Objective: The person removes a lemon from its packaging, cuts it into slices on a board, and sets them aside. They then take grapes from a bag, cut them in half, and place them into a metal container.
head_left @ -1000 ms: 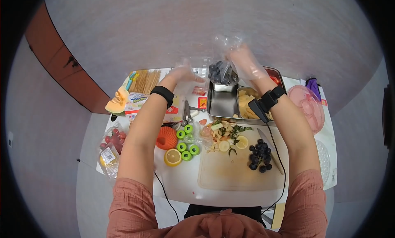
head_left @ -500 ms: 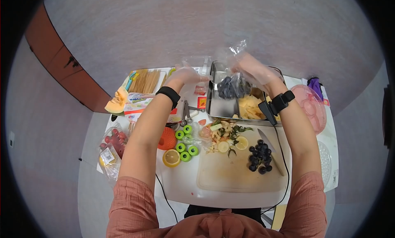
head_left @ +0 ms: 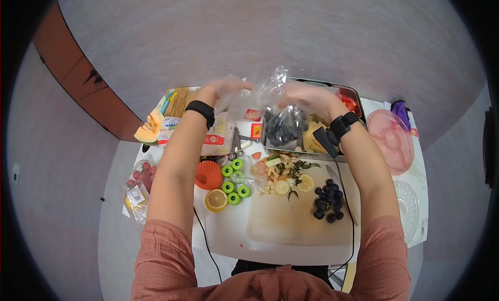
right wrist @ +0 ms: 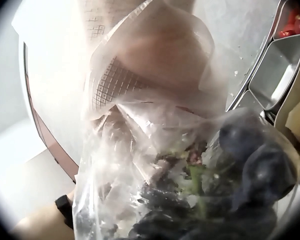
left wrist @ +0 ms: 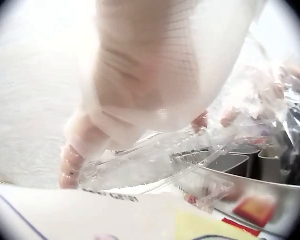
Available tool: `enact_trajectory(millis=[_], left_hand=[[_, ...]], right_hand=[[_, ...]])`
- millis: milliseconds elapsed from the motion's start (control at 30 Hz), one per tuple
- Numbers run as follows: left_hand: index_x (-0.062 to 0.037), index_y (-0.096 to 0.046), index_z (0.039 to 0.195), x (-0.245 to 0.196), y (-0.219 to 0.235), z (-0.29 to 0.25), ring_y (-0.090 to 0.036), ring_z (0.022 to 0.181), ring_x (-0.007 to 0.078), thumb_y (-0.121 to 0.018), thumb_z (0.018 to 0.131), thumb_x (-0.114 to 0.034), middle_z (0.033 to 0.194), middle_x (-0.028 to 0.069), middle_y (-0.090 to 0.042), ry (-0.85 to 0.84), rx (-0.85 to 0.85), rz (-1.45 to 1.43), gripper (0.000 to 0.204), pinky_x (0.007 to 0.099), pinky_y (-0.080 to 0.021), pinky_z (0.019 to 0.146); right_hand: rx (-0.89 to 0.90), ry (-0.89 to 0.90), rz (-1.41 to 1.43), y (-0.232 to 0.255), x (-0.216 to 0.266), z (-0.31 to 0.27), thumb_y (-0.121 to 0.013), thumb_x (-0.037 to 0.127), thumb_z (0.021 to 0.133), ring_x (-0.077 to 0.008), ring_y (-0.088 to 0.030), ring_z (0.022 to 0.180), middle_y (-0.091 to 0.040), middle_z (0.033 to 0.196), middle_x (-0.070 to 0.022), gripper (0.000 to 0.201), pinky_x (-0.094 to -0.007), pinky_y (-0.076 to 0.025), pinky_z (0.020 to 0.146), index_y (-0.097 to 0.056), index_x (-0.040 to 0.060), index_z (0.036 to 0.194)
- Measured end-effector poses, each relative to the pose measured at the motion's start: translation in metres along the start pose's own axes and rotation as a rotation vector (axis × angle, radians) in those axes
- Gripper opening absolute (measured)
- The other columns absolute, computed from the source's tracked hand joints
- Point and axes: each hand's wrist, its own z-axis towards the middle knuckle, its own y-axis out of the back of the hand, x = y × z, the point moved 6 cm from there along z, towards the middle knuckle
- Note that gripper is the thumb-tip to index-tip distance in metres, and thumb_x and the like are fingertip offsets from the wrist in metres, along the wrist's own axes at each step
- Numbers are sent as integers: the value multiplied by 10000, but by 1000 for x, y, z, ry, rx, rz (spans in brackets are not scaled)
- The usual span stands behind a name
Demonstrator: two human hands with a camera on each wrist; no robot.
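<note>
My right hand (head_left: 312,97), in a thin clear glove, grips the gathered top of a clear bag of dark grapes (head_left: 285,126) over the left part of a metal tray (head_left: 280,149). In the right wrist view the bagged grapes (right wrist: 267,172) hang below my gloved hand (right wrist: 157,60). My left hand (head_left: 227,88), also gloved, is left of the bag, above a white packet. The left wrist view shows that hand (left wrist: 140,75) with bent fingers at the edge of a clear plastic container (left wrist: 135,170); its thumb is not plain to see.
On the cutting board (head_left: 291,231) lie loose grapes (head_left: 328,199), lemon pieces, peelings and a partly hidden knife. Green rolls (head_left: 234,198) and an orange net (head_left: 209,175) are left of it. A pink divided plate (head_left: 391,142) lies at the right; bagged red fruit (head_left: 145,176) lies left.
The grape bag has moved nearer and lower, from above the tray's back-left compartment. My left hand went right, then back left. The clear container behind it no longer shows in its earlier place.
</note>
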Motion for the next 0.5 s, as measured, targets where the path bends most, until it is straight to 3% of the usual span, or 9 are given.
enact_trajectory(millis=[33, 100, 167, 233, 267, 333, 367, 433, 500], left_hand=[[-51, -669, 1297, 0, 2, -12, -601, 1200, 241, -644, 891, -519, 1318, 110, -660, 19, 18, -248, 620, 348, -463, 999], [-84, -665, 1305, -7, 10, -32, -554, 1257, 238, -640, 894, -529, 1359, 97, -631, -6, 30, -342, 606, 396, -450, 1017], [-118, -661, 1314, -25, 15, -55, -508, 1313, 235, -635, 897, -539, 1399, 85, -602, -32, 45, -436, 593, 444, -436, 1035], [-144, -588, 1402, -31, 24, -80, -479, 1319, 345, -530, 980, -486, 1461, 114, -523, 130, -117, -443, 546, 496, -478, 985], [-144, -588, 1402, -24, 24, -78, -479, 1319, 345, -530, 980, -486, 1461, 114, -523, 130, -116, -443, 546, 496, -478, 985], [-155, -514, 1450, -4, 28, -67, -462, 1317, 415, -514, 972, -528, 1490, 159, -471, 36, -99, -548, 606, 612, -429, 1003], [-155, -514, 1450, 8, 32, -55, -462, 1317, 415, -514, 972, -528, 1490, 159, -471, 38, -99, -546, 606, 612, -429, 1003], [-180, -424, 1495, 37, 34, -37, -415, 1344, 467, -490, 981, -549, 1508, 209, -419, 179, -35, -678, 636, 713, -392, 980], [-180, -377, 1514, 48, 38, -40, -393, 1353, 490, -486, 982, -563, 1519, 223, -391, 106, 12, -712, 664, 754, -366, 970]], right_hand=[[3, 1, 2, 3, 3, -2, -667, 184, 825, -190, -559, 1036, -651, 1118, -101, 295, -320, -431, 927, -688, 0, 1054], [-134, -112, 224, 19, 3, -5, -670, 193, 846, -156, -562, 1034, -648, 1095, -72, 221, -300, -439, 883, -698, 46, 1009], [-184, -274, 231, 22, 5, 0, -663, 216, 873, -148, -572, 1033, -652, 1065, -51, 209, -291, -449, 868, -699, 80, 1027], [-411, -119, 561, 29, 14, -3, -611, 159, 906, -142, -580, 767, -626, 894, -45, 88, -336, -455, 624, -657, 86, 894], [-398, -105, 637, 28, 9, -2, -620, 216, 945, -157, -556, 964, -618, 1011, -48, 188, -338, -451, 821, -649, 103, 1093], [-455, -111, 611, 32, -16, 29, -618, 205, 951, -158, -552, 929, -603, 1000, -52, 175, -343, -451, 799, -641, 101, 1090], [-511, -116, 585, 32, -22, 42, -616, 193, 957, -159, -548, 895, -588, 989, -56, 161, -349, -451, 776, -632, 99, 1087], [-624, -78, 607, 7, -4, 56, -612, 160, 954, -164, -543, 799, -577, 924, -62, 121, -342, -454, 721, -638, 84, 1044], [-749, -187, 696, -11, 0, 69, -614, 147, 949, -174, -542, 743, -585, 901, -65, 97, -369, -469, 692, -649, 62, 980]])
